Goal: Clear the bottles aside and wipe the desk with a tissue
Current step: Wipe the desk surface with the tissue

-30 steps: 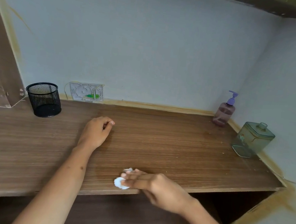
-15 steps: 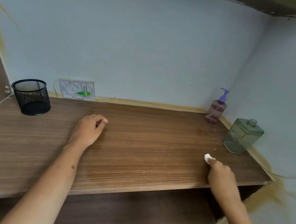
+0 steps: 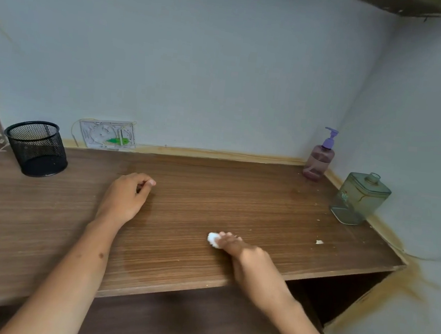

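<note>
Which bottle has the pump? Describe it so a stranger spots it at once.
Follow the wooden desk to its far right corner, where the two walls meet. The pump bottle stands there, rounded, pinkish and see-through. Its purple pump top sets it apart from the squarer green bottle nearer the front.

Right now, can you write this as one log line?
step: wiping desk | right hand: tissue | left hand: resting | bottles: right side
</note>
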Available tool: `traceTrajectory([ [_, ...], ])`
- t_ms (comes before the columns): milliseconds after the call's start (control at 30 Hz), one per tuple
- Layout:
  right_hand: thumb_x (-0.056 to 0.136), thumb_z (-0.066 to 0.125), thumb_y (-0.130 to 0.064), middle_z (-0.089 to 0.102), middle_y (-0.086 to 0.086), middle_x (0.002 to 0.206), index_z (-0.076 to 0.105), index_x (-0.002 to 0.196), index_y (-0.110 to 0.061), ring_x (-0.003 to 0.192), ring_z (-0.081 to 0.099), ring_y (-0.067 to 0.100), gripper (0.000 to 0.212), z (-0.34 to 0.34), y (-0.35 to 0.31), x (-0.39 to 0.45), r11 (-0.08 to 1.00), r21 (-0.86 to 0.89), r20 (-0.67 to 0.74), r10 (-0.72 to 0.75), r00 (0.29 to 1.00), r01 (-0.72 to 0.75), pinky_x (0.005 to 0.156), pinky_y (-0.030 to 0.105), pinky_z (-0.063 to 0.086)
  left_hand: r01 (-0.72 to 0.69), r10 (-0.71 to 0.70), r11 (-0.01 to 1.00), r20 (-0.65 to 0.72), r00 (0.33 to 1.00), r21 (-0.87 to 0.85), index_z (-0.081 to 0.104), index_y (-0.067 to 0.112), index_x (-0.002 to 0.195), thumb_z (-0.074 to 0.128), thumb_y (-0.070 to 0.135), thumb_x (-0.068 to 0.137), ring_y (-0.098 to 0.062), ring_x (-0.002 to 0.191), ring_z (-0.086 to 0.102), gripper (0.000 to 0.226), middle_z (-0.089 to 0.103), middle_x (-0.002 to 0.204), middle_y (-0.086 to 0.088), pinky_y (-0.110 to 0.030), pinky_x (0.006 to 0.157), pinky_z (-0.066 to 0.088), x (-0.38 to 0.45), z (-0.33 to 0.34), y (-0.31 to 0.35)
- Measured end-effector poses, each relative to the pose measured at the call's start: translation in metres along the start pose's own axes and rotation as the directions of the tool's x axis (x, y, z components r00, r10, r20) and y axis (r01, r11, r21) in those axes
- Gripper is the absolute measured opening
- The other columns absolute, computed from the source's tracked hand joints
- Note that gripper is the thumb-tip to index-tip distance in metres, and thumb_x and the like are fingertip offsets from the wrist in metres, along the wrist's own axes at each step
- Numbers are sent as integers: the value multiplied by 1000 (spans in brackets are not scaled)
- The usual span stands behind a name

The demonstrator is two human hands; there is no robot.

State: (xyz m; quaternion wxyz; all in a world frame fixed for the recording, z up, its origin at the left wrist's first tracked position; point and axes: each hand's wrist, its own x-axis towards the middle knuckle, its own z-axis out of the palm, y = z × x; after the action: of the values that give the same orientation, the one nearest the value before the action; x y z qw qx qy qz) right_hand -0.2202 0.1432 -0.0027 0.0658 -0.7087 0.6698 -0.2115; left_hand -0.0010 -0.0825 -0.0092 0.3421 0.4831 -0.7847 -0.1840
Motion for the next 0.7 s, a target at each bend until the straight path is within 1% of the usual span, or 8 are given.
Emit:
traceTrajectory([
  [67,90,44,8,53,-7,139,57,133,-25,131,45,2,55,-17,19,-3,995,8,-85,101,991,-100,111,7,22,-7,7,1000,2,1000,-6,70,25,100,50,27,97,-15,92,62,20,69,98,5,-34,82,49,2,1,0],
  [133,91,46,6,60,-6,130,61,128,-21,121,53,3,48,-40,40,-6,972,40,-193,234,953,-230,103,3,27,-12,12,1000,7,1000,2,70,25,100,50,27,97,-16,93,62,20,68,98,5,-35,82,49,2,1,1],
  [233,94,49,-1,66,3,122,59,128,-16,91,64,9,39,-75,78,-8,892,104,-307,449,839,-440,85,19,46,-26,26,1000,2,1000,8,71,24,100,51,26,96,-17,92,61,20,68,99,3,-36,81,48,4,2,2],
  [333,96,47,-5,70,12,111,60,128,-14,73,60,10,35,-96,117,-6,845,59,-402,508,762,-532,73,27,46,-33,33,999,0,999,8,71,24,99,52,25,96,-17,91,61,19,69,99,3,-37,81,49,4,3,1],
  [400,98,44,-7,68,14,115,60,128,-16,88,66,23,36,-102,138,-4,807,-26,-361,543,758,-590,81,34,51,-38,38,999,3,999,7,71,25,98,52,25,96,-18,91,62,19,69,100,2,-37,81,49,4,2,0],
  [467,99,41,-9,64,14,125,57,132,-20,109,62,30,38,-101,149,-5,780,-152,-219,572,790,-607,92,36,46,-41,40,999,7,999,11,71,25,99,52,25,96,-18,91,61,19,69,100,2,-37,81,49,4,2,1],
  [533,100,38,-10,57,11,135,50,138,-24,120,57,28,42,-94,148,-11,775,-250,-116,572,812,-581,98,34,43,-42,42,999,5,999,8,71,24,98,52,24,96,-18,91,62,19,70,100,1,-37,80,49,4,2,0],
  [700,97,38,1,45,2,147,39,145,-23,133,45,15,54,-63,97,-36,827,-229,-160,488,858,-513,111,24,30,-58,57,998,14,998,24,71,24,99,52,26,96,-19,92,61,19,70,100,1,-36,79,47,5,4,3],
])
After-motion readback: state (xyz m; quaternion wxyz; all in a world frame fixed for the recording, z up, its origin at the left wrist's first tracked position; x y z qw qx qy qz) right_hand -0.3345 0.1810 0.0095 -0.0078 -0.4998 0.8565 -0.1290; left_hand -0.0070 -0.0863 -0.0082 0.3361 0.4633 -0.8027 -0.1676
